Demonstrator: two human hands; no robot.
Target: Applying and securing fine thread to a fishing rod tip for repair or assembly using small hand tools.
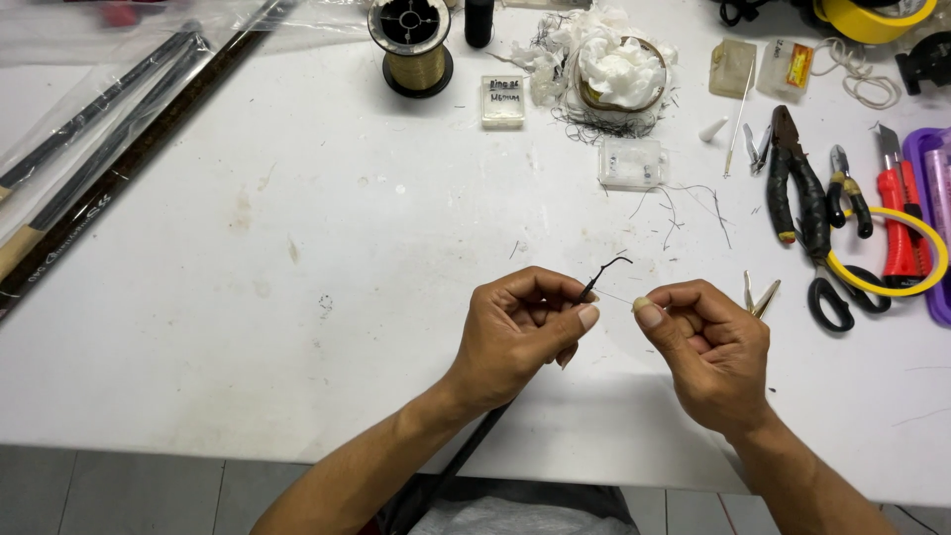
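Note:
My left hand (525, 332) pinches the thin black tip of a rod (604, 274) between thumb and forefinger; the dark rod shaft (466, 446) runs down under my wrist and off the table edge. My right hand (705, 347) is closed beside it, thumb and finger pinching a fine, barely visible thread (616, 296) that stretches to the rod tip. A pair of small metal tweezers (761, 295) pokes out behind my right hand. Both hands hover over the white table (297, 327) near its front edge.
Black pliers (795, 178), small cutters (849, 190), a red utility knife (897, 213), a yellow ring (926, 253) and scissors (830, 297) lie at the right. A thread spool (412, 42), small clear boxes (630, 163) and white fluff (609, 59) sit at the back. Bagged dark rods (109, 159) lie left.

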